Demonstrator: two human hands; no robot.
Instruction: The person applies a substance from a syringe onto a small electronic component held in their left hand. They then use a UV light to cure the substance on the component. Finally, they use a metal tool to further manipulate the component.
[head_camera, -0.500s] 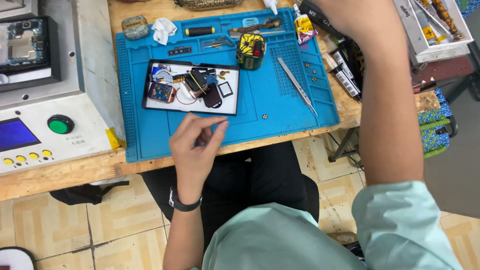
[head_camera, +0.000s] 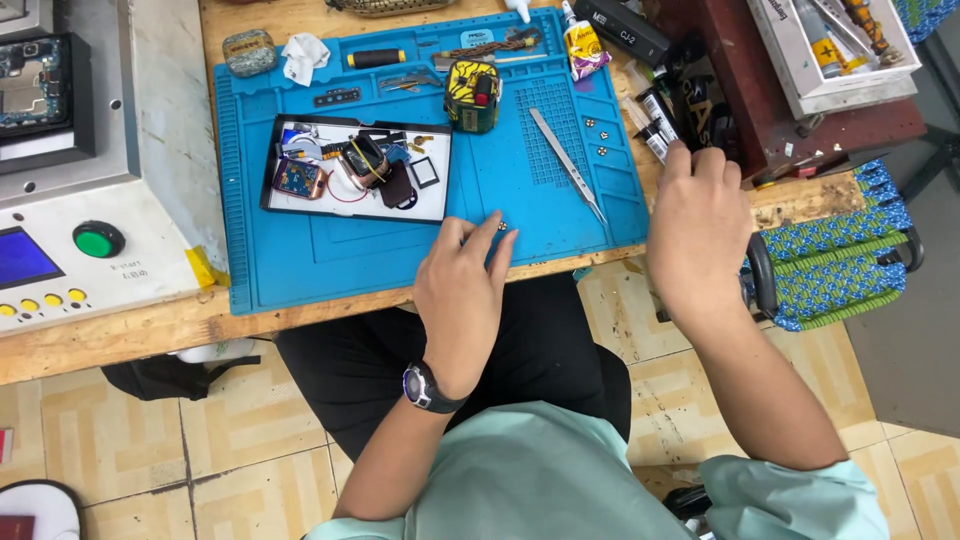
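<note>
My left hand, with a dark watch on its wrist, rests on the front part of the blue work mat. Its fingers are apart, and the fingertips lie beside a tiny round metal part. My right hand is at the table's right edge, knuckles up. Its fingertips touch small tubes and dark items just off the mat, and what lies under the fingers is hidden. A white tray holding dismantled phone parts sits on the mat's left half. Metal tweezers lie between my hands.
A yellow-black roll, a glue tube and a white cloth line the mat's far side. A grey machine with a green button stands left. A dark red box carrying a white tray sits right, above a woven chair.
My right hand has drawn back from the far side of the bench to the table's right edge. My left hand has slid forward onto the mat's front part.
</note>
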